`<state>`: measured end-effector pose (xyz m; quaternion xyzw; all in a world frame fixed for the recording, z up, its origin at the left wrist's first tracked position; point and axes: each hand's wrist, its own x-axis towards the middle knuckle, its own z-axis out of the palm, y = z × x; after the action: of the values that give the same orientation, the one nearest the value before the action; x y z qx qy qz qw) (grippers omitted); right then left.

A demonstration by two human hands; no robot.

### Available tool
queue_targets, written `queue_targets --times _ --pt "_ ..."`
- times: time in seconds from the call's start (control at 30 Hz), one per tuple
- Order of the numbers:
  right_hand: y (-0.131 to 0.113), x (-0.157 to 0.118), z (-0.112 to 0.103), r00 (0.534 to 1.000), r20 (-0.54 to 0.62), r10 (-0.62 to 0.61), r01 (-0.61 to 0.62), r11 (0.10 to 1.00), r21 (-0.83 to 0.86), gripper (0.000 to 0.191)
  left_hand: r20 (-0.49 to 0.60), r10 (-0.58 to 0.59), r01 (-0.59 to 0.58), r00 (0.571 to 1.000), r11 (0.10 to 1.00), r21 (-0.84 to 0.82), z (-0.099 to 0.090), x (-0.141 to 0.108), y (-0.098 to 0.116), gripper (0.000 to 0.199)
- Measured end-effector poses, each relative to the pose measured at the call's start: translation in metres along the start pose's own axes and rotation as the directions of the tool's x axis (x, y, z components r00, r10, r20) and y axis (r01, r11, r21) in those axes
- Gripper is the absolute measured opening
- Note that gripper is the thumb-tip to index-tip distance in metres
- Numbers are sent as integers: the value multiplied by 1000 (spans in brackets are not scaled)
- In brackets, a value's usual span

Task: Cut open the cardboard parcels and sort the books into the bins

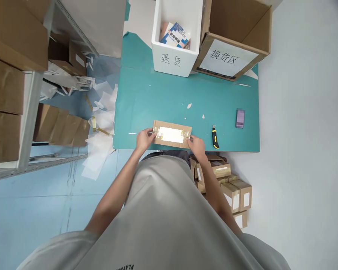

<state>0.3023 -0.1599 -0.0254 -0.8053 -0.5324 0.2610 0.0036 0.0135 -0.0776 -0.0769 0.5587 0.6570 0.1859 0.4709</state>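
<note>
A small taped cardboard box (171, 144) with a white label on its upper face is at the near edge of the green table. My left hand (144, 139) is closed on its left end, thumb on top. At the opposite end my right hand (196, 145) grips the box, with the thumb near the corner. The fingers under the box are partly hidden. To the right of my right hand lies a black and yellow utility knife (215, 137), touched by neither hand.
At the back of the green table (157, 97) stand a white bin (171, 62) holding books (175, 36) and an open carton (233, 60). A purple phone-like object (240, 118) lies right. Shelves with cartons (5, 82) rise at left; boxes (236, 193) are stacked below right.
</note>
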Motion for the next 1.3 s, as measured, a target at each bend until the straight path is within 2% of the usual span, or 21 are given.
queue_targets --times 0.1,0.2,0.3,0.43,0.57,0.7,0.77,0.87,0.97,1.07,1.2,1.3 --pt "15 4 4 998 -69 -2 9 994 106 33 -37 88 -86 995 994 61 -1 -5 16 38" --pt "21 1 16 987 -155 31 -1 982 191 31 -93 126 -120 988 991 61 1 -11 14 37" --pt "24 -5 37 989 -130 75 -53 985 167 26 -64 68 -62 996 994 93 7 -14 -6 34" --pt "27 -14 69 996 0 90 -90 993 81 18 126 -104 79 987 980 183 16 -16 -39 27" --pt "31 -15 83 997 14 81 -82 992 101 19 162 -131 96 978 973 210 18 -18 -55 21" --pt "33 -10 76 997 -25 67 -61 979 195 14 142 -100 71 985 977 200 12 -20 -52 16" --pt "34 -9 65 997 -61 49 -30 959 283 13 127 -77 61 989 991 123 5 -23 -45 16" --pt "32 -11 44 985 -170 -10 87 888 451 19 96 -32 32 995 999 -4 -6 -26 -28 20" --pt "28 -10 24 965 -260 -39 178 824 538 29 74 12 -14 997 1000 23 -14 -25 -9 25" --pt "22 0 15 968 -253 -10 137 862 488 32 69 20 -28 997 993 114 -12 -14 5 30" --pt "18 22 15 982 -179 64 4 934 358 25 96 -64 50 993 988 143 -4 14 10 34" --pt "18 43 11 979 -202 37 32 944 329 29 81 -49 38 996 990 132 -3 38 18 36"
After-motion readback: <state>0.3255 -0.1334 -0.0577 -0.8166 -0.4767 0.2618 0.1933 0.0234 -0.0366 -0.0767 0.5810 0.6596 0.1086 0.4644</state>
